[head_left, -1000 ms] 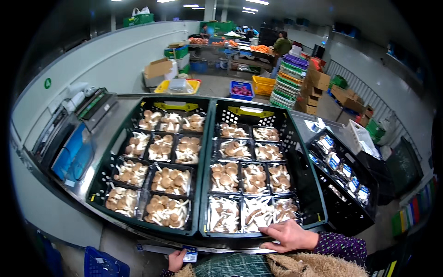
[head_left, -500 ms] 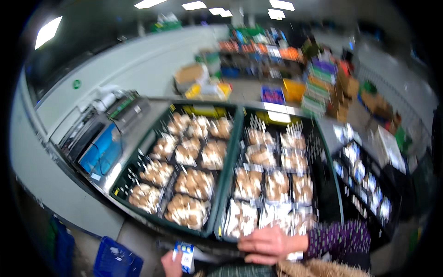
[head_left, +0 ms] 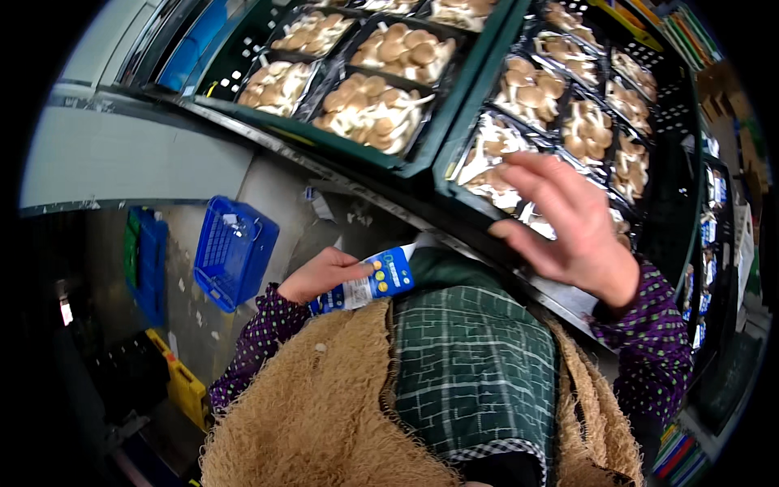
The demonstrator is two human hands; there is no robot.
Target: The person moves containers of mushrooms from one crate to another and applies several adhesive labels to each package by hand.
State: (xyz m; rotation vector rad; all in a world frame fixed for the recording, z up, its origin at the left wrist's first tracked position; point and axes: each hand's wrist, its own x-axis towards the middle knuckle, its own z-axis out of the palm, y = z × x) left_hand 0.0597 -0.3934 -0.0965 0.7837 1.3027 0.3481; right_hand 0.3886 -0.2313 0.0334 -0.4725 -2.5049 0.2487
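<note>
My left hand [head_left: 318, 277] pinches a small stack of blue and white printed labels [head_left: 391, 274] between thumb and fingers, in front of my body. My right hand [head_left: 572, 231] has its fingers apart and holds nothing; it hovers over the near end of the right dark green crate [head_left: 445, 154]. Just beyond its fingertips lies a wrapped tray of brown mushrooms [head_left: 493, 166], and the hand partly hides the trays beneath. To the left, a second green crate [head_left: 304, 134] holds more black trays of mushrooms [head_left: 375, 114].
Both crates rest on a metal-edged table [head_left: 357, 188]. A blue basket [head_left: 235, 252] stands on the floor at the left, near a yellow crate [head_left: 182, 381]. At the right edge is a black crate [head_left: 707, 243] with shiny blue-labelled packs.
My view has tilted down, showing more of my body and the floor. My right hand has lifted from the crate's near edge over the trays, fingers spreading. The labels stay in my left hand.
</note>
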